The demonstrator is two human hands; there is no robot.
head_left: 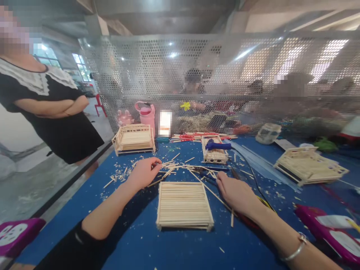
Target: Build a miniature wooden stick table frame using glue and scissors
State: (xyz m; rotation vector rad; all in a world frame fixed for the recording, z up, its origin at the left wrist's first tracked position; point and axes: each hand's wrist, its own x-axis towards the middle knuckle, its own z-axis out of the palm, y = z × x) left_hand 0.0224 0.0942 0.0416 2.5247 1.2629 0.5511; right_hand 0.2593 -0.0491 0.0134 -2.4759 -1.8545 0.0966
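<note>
A flat panel of glued wooden sticks [183, 204] lies on the blue table [180, 243] in front of me. My left hand [144, 172] rests beyond its far left corner, fingertips pinched on a thin wooden stick among the loose sticks [180, 168]. My right hand [235, 193] lies palm down just right of the panel, fingers curled over a dark tool with blue handles [208, 174]; its grip is partly hidden.
Stick-built models stand at the back left [134, 139], centre [215, 153] and right [308, 165]. A blue glue gun [218, 145] rests on the centre one. A pink bottle [147, 116] stands by a perforated metal screen. A person in black stands at left.
</note>
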